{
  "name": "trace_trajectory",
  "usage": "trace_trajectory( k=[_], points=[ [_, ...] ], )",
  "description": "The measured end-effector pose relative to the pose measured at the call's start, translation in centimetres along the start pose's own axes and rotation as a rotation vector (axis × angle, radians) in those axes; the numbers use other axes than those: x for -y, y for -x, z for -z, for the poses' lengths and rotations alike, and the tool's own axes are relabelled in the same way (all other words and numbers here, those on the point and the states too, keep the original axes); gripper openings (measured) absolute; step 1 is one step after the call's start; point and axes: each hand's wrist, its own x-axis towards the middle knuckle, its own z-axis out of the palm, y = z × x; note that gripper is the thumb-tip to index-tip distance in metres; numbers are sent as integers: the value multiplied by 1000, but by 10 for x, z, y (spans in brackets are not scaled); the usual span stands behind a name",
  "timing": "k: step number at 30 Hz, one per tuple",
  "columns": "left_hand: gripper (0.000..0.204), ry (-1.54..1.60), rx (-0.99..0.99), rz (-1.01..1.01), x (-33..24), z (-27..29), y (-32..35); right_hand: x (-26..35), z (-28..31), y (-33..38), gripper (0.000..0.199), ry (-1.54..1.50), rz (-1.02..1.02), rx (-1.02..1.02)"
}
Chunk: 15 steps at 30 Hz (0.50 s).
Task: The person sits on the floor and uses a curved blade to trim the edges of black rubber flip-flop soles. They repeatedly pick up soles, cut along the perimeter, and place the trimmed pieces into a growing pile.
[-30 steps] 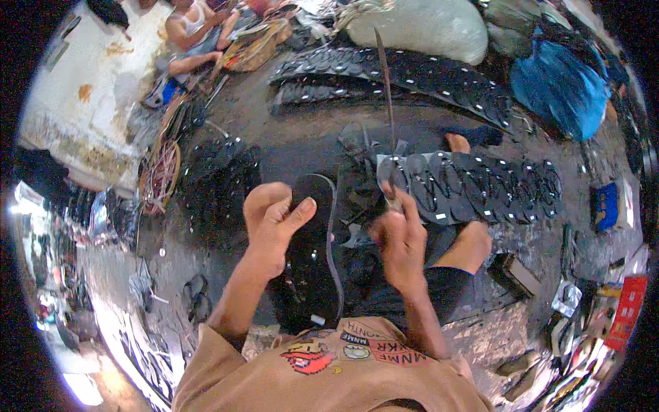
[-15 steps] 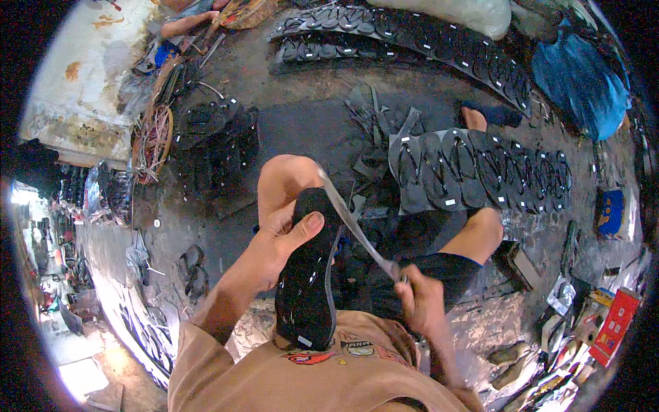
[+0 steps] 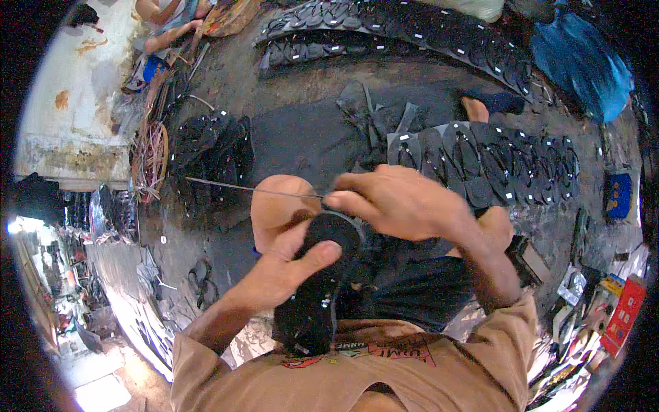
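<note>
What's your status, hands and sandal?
Left hand grips black sandal on knee. Right hand pinches thin rod at sandal's toe. Nothing in the way.

Sandal sole (image 3: 317,288) upright on the lap, left hand (image 3: 285,268) clasped on its left side, right hand (image 3: 398,202) at its top end, thin rod (image 3: 247,187) reaching left from there, overlapping row of sandals (image 3: 494,161) on the floor beyond, longer rows (image 3: 384,31) farther back, heap (image 3: 209,154) at left.
</note>
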Motion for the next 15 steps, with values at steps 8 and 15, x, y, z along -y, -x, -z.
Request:
trace_trajectory(
  k=[8,15],
  points=[
    [40,196,-572,-517,-25,6,-21,-86,-53,94,34,-487,-342,-977],
    [27,944,-334,-404,12,-42,-42,-4,-165,139,41,-431,-131,-994]
  ],
)
